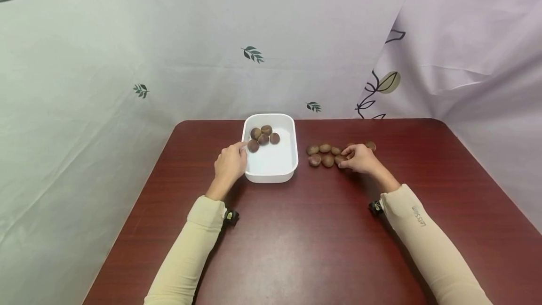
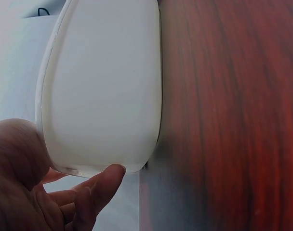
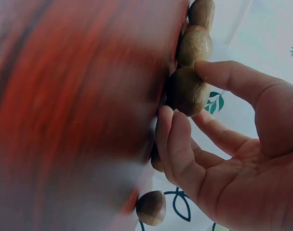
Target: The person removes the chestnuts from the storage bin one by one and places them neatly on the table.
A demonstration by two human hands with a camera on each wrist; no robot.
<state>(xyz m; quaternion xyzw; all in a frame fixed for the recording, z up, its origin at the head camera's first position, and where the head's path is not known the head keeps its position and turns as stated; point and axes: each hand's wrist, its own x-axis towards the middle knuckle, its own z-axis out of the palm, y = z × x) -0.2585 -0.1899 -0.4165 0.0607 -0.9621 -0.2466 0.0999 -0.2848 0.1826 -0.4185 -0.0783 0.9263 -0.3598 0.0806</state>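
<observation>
My left hand [image 1: 230, 161] holds the left side of a white rectangular tray [image 1: 271, 178], its fingers curled against the wall near a corner in the left wrist view. Inside lie several brown chestnuts [image 1: 263, 140], grouped toward the back left. Over on the right, my right hand [image 1: 361, 159] pinches a chestnut [image 3: 187, 90] at the near row's right end, thumb on one side and fingers on the other. More chestnuts [image 1: 325, 148] sit close together in two rows to its left. The hand partly covers a chestnut behind it.
One chestnut [image 1: 370, 146] lies just beyond the right hand. All of this rests on a dark red wooden table [image 1: 279, 239] with rounded back corners. A pale curtain [image 1: 190, 60] with leaf prints hangs behind the table and along both sides.
</observation>
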